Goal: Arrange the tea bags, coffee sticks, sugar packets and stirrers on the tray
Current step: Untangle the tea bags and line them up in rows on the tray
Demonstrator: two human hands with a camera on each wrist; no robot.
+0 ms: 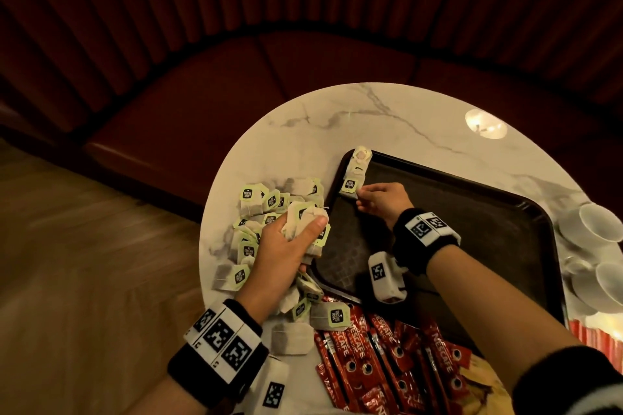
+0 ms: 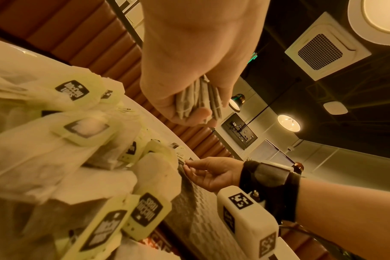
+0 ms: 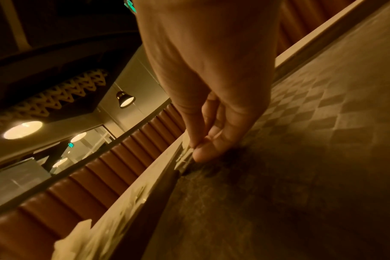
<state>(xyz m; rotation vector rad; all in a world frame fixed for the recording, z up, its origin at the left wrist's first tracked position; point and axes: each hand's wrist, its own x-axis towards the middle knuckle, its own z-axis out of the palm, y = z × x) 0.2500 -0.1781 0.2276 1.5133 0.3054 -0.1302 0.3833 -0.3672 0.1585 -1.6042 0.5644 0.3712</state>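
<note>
Here, laying tea bags along the tray (image 1: pixel 499 212).
My left hand (image 1: pixel 286 246) clutches a bunch of tea bags (image 1: pixel 305 224); my right hand (image 1: pixel 382 200) pinches one tea bag (image 1: pixel 350 186) at the tray's corner.

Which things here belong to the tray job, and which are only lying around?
Job:
- tray
- row of tea bags along its left edge, right hand pinching the nearest
- bunch of tea bags in the left hand
- loose tea bags
- coffee sticks

Lying about:
- white cups
- sofa
</note>
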